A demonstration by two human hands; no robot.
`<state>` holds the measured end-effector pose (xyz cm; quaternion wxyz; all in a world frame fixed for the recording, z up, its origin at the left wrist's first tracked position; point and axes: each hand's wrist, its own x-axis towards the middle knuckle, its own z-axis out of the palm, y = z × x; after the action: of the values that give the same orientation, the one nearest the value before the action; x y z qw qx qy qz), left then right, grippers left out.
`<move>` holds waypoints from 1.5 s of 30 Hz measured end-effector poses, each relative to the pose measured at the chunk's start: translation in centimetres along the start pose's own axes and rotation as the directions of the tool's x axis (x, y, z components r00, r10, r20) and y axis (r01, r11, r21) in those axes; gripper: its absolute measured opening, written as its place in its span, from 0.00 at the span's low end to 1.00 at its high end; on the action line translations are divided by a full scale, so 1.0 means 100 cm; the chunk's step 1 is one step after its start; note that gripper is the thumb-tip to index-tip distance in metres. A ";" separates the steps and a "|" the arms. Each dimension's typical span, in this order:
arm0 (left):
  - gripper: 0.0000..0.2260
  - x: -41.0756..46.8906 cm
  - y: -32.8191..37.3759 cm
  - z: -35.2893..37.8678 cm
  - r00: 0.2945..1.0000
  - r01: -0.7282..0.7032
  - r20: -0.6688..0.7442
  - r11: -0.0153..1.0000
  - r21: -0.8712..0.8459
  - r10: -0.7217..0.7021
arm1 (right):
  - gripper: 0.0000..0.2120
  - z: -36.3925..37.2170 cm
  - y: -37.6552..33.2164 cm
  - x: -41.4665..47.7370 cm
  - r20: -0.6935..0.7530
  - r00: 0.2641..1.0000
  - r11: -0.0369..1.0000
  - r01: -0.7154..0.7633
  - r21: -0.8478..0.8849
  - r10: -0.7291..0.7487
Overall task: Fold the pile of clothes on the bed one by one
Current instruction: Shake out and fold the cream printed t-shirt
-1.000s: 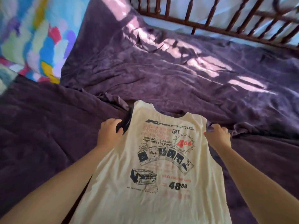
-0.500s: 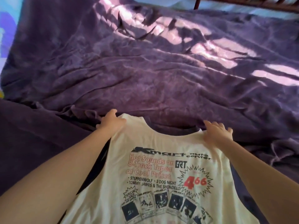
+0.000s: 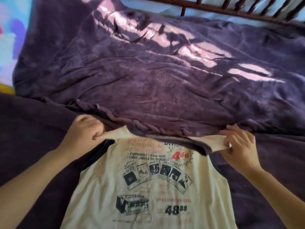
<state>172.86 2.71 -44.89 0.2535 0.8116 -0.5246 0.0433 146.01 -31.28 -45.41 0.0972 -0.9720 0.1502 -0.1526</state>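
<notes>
Beyond our shirt [image 3: 148, 187] the purple blanket [image 3: 148, 71] lies open up to the headboard [image 3: 247, 7]. Our left hand [image 3: 84, 134] and right hand [image 3: 237, 146] pinch its shoulders.

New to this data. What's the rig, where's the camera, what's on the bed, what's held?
No machine: a person works bare-handed. The one view comes from a wide-angle camera worn on the head, looking forward and down. A cream sleeveless printed shirt lies on a rumpled purple bedspread. The left hand grips one shoulder of it, the right hand pinches the other, with the top edge raised. A wooden bed rail runs along the far side; multicoloured cloth shows at far left.
</notes>
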 end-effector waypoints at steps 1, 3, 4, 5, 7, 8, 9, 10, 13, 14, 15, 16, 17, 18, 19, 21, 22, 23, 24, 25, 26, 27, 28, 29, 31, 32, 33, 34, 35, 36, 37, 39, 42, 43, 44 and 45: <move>0.14 -0.020 0.006 -0.004 0.995 -0.097 0.048 0.990 0.105 0.092 | 0.02 -0.006 -0.004 -0.020 0.016 0.994 0.994 0.108 -0.017 -0.107; 0.09 -0.059 0.020 -0.006 0.960 -0.241 0.200 0.946 0.216 0.198 | 0.02 -0.008 -0.011 -0.058 0.151 0.956 0.962 0.263 -0.068 -0.251; 0.09 -0.078 0.029 -0.002 0.933 -0.291 0.284 0.929 0.227 0.223 | 0.05 -0.005 -0.016 -0.077 0.295 0.915 0.941 0.318 -0.110 -0.275; 0.10 -0.094 0.037 0.003 0.893 -0.330 0.388 0.919 0.218 0.229 | 0.08 0.001 -0.020 -0.095 0.461 0.854 0.926 0.344 -0.153 -0.241; 0.12 -0.114 0.052 0.013 0.786 -0.348 0.598 0.913 0.214 0.159 | 0.20 0.014 -0.029 -0.123 0.696 0.709 0.915 0.347 -0.206 -0.112; 0.16 -0.118 0.055 0.018 0.730 -0.331 0.676 0.919 0.214 0.106 | 0.24 0.019 -0.034 -0.128 0.729 0.681 0.921 0.326 -0.215 -0.071; 0.17 -0.120 0.057 0.021 0.695 -0.302 0.717 0.928 0.217 0.058 | 0.24 0.022 -0.039 -0.128 0.733 0.679 0.928 0.300 -0.222 -0.044; 0.15 -0.118 0.059 0.022 0.700 -0.279 0.714 0.933 0.229 0.034 | 0.23 0.025 -0.043 -0.123 0.718 0.696 0.937 0.265 -0.227 -0.023; 0.15 -0.093 0.058 0.027 0.816 -0.156 0.577 0.956 0.248 -0.016 | 0.20 0.028 -0.055 -0.092 0.606 0.795 0.956 0.149 -0.253 0.037; 0.17 -0.082 0.058 0.030 0.855 -0.106 0.516 0.956 0.275 -0.053 | 0.19 0.030 -0.056 -0.081 0.582 0.812 0.948 0.141 -0.284 0.053; 0.17 -0.071 0.055 0.036 0.879 -0.059 0.467 0.951 0.304 -0.094 | 0.18 0.033 -0.058 -0.070 0.570 0.818 0.949 0.115 -0.294 0.077; 0.18 -0.060 0.053 0.042 0.871 0.004 0.462 0.942 0.334 -0.167 | 0.19 0.040 -0.057 -0.061 0.569 0.816 0.952 0.080 -0.294 0.107; 0.22 -0.051 0.050 0.049 0.819 0.063 0.508 0.922 0.382 -0.266 | 0.20 0.049 -0.055 -0.054 0.587 0.798 0.951 0.061 -0.303 0.136; 0.25 -0.046 0.044 0.056 0.746 0.085 0.571 0.899 0.430 -0.343 | 0.22 0.057 -0.053 -0.049 0.602 0.782 0.951 0.040 -0.308 0.162; 0.26 -0.042 0.038 0.062 0.680 0.053 0.628 0.879 0.474 -0.379 | 0.22 0.065 -0.051 -0.044 0.615 0.765 0.947 0.023 -0.321 0.190; 0.24 -0.037 0.028 0.069 0.597 -0.011 0.694 0.860 0.510 -0.403 | 0.20 0.073 -0.044 -0.038 0.649 0.723 0.940 -0.001 -0.342 0.237; 0.23 -0.036 0.023 0.071 0.592 -0.017 0.700 0.863 0.506 -0.398 | 0.18 0.075 -0.038 -0.036 0.681 0.684 0.934 0.001 -0.357 0.260; 0.20 -0.035 0.017 0.070 0.590 -0.014 0.707 0.870 0.492 -0.390 | 0.15 0.074 -0.031 -0.036 0.718 0.638 0.929 0.012 -0.369 0.277; 0.17 -0.035 0.011 0.067 0.578 -0.007 0.722 0.883 0.469 -0.380 | 0.11 0.072 -0.023 -0.037 0.740 0.607 0.925 0.019 -0.379 0.290; 0.14 -0.036 0.005 0.063 0.565 -0.013 0.740 0.893 0.450 -0.365 | 0.07 0.069 -0.013 -0.038 0.741 0.597 0.926 -0.012 -0.377 0.309; 0.11 -0.036 0.000 0.058 0.560 -0.031 0.750 0.896 0.443 -0.352 | 0.07 0.064 -0.003 -0.040 0.723 0.600 0.928 -0.100 -0.358 0.343; 0.10 -0.036 -0.005 0.053 0.562 -0.047 0.750 0.892 0.449 -0.348 | 0.12 0.060 0.007 -0.040 0.682 0.614 0.916 -0.222 -0.333 0.397; 0.10 -0.035 -0.010 0.047 0.574 -0.055 0.740 0.885 0.462 -0.350 | 0.16 0.055 0.017 -0.040 0.637 0.615 0.884 -0.360 -0.297 0.464; 0.11 -0.033 -0.014 0.043 0.587 -0.067 0.726 0.872 0.486 -0.359 | 0.18 0.051 0.024 -0.040 0.583 0.609 0.833 -0.490 -0.257 0.538; 0.12 -0.031 -0.021 0.037 0.616 -0.077 0.677 0.825 0.560 -0.402 | 0.15 0.045 0.029 -0.040 0.518 0.584 0.765 -0.589 -0.259 0.625; 0.13 -0.031 -0.023 0.036 0.647 -0.056 0.632 0.800 0.597 -0.427 | 0.16 0.045 0.027 -0.040 0.512 0.584 0.770 -0.557 -0.312 0.630; 0.15 -0.032 -0.024 0.037 0.688 0.014 0.571 0.794 0.607 -0.449 | 0.21 0.046 0.023 -0.040 0.512 0.612 0.797 -0.493 -0.348 0.603; 0.18 -0.033 -0.022 0.038 0.710 0.100 0.522 0.801 0.590 -0.473 | 0.25 0.047 0.017 -0.040 0.498 0.674 0.838 -0.422 -0.347 0.546; 0.22 -0.033 -0.019 0.039 0.706 0.171 0.509 0.815 0.553 -0.493 | 0.28 0.050 0.011 -0.039 0.487 0.744 0.887 -0.344 -0.308 0.457; 0.26 -0.034 -0.013 0.042 0.680 0.186 0.552 0.841 0.508 -0.484 | 0.30 0.052 0.004 -0.037 0.521 0.773 0.930 -0.254 -0.267 0.361; 0.30 -0.035 -0.007 0.047 0.637 0.170 0.615 0.863 0.476 -0.464 | 0.32 0.056 -0.003 -0.036 0.593 0.752 0.955 -0.179 -0.236 0.288; 0.33 -0.039 0.005 0.059 0.547 0.125 0.699 0.870 0.477 -0.461 | 0.36 0.066 -0.019 -0.036 0.725 0.644 0.964 -0.088 -0.251 0.247; 0.28 -0.043 0.009 0.065 0.559 0.141 0.618 0.798 0.586 -0.553 | 0.34 0.073 -0.033 -0.045 0.648 0.679 0.914 -0.086 -0.395 0.345; 0.24 -0.045 0.009 0.064 0.566 0.144 0.597 0.781 0.608 -0.569 | 0.32 0.073 -0.035 -0.047 0.599 0.699 0.891 -0.123 -0.437 0.391; 0.20 -0.046 0.008 0.062 0.567 0.141 0.586 0.769 0.623 -0.579 | 0.31 0.072 -0.036 -0.049 0.563 0.705 0.870 -0.159 -0.466 0.431; 0.17 -0.048 0.007 0.058 0.561 0.153 0.579 0.762 0.630 -0.592 | 0.30 0.072 -0.036 -0.052 0.544 0.706 0.858 -0.182 -0.480 0.454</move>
<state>169.02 3.81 -51.30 -0.2087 0.8850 -0.3560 -0.2156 144.62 -25.19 -52.63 -0.0283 -0.9212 0.3042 0.2407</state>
